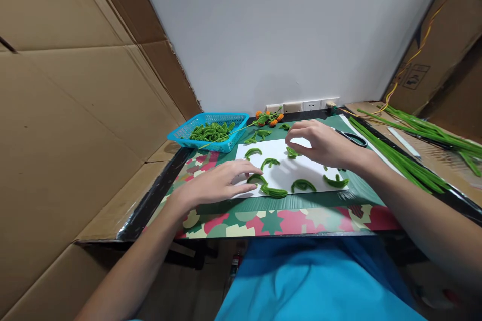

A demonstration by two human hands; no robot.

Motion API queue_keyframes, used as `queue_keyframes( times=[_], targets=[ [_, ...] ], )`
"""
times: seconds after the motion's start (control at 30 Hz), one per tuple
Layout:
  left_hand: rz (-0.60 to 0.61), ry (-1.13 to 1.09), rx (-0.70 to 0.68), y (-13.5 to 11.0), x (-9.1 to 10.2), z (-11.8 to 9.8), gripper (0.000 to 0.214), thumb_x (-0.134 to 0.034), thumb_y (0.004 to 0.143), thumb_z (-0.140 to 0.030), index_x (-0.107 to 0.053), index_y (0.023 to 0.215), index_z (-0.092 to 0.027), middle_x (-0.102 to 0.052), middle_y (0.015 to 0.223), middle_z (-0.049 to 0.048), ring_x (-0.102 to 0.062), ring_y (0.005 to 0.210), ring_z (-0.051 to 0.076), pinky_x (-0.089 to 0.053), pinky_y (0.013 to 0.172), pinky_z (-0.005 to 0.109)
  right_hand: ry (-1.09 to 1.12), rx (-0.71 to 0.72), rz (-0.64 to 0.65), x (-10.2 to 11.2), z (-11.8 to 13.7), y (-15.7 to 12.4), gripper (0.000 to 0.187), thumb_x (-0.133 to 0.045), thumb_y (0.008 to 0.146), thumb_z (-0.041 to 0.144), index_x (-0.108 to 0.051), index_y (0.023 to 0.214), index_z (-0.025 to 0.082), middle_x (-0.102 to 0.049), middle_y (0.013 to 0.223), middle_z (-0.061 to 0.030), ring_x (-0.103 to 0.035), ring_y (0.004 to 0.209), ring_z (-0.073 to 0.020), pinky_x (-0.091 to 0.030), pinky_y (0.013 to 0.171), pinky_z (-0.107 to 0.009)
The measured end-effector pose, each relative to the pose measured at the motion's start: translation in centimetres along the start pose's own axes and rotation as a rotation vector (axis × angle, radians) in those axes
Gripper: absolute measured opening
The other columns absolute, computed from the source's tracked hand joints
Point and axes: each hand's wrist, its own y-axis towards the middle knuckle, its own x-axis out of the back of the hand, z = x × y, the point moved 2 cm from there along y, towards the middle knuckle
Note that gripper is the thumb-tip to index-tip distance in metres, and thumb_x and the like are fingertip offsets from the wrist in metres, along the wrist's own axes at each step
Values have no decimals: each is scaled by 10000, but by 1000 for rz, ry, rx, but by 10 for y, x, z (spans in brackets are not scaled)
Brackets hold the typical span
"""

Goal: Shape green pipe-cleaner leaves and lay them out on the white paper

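Observation:
Several bent green chenille-stem pieces lie spread over a white sheet of paper (280, 175). My left hand (222, 180) rests at the sheet's left edge. Its thumb and fingers are apart around a curved green piece (257, 179); whether they touch it I cannot tell. Just below, another green piece (274, 192) overlaps the near edge of the paper. Over the far part of the sheet my right hand (316, 143) has curved fingers, with a gap between thumb and forefinger. Under its fingertips sits a small green piece (291, 153), partly covered by the hand.
A blue plastic basket (207, 146) holds many green pieces at the back left. Orange flowers (269, 119) lie behind the paper. Dark-handled scissors (354, 139) and long green chenille stems (399, 155) are on the right. Cardboard walls (75, 110) stand on both sides.

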Motion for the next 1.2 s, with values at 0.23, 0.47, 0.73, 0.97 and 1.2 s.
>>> queue_keyframes(
  times=[0.23,0.47,0.73,0.97,1.2],
  targets=[
    [1,-31,-35,-2,-2,1,264,-580,1041,-289,-691,1271,-224,-675,1306,68,-652,1093,215,-479,912,296,0,45,7,-6,-5,-2,225,-547,1048,216,-755,966,196,-741,1005,-76,-659,921,-224,-429,874,-383],
    [-62,-21,39,-14,-1,11,227,-616,1041,-376,-720,1162,-215,-707,1127,57,-648,955,204,-454,828,291,4,33,50,-8,-2,-3,219,-563,1048,223,-762,961,192,-743,988,-77,-651,882,-219,-441,834,-369],
    [-56,-83,22,-37,-9,13,283,-596,1049,-443,-772,1164,-252,-712,1155,58,-662,904,175,-467,758,260,-78,17,134,-25,-4,2,181,-594,1037,212,-755,1113,182,-762,1064,-96,-675,927,-243,-440,829,-380],
    [-78,-47,125,-23,14,9,415,-508,1070,-518,-747,1255,-233,-758,1259,66,-689,1098,247,-493,927,311,0,-45,360,-41,-3,39,359,-739,913,185,-732,1272,178,-778,1143,-121,-698,947,-254,-435,767,-348],
    [1,-37,-52,45,23,16,321,-568,1030,-419,-801,1071,-202,-776,984,51,-667,847,198,-432,718,293,104,-4,372,-63,2,49,168,-670,881,113,-781,970,202,-763,853,-49,-612,700,-167,-327,612,-283]
  ],
)
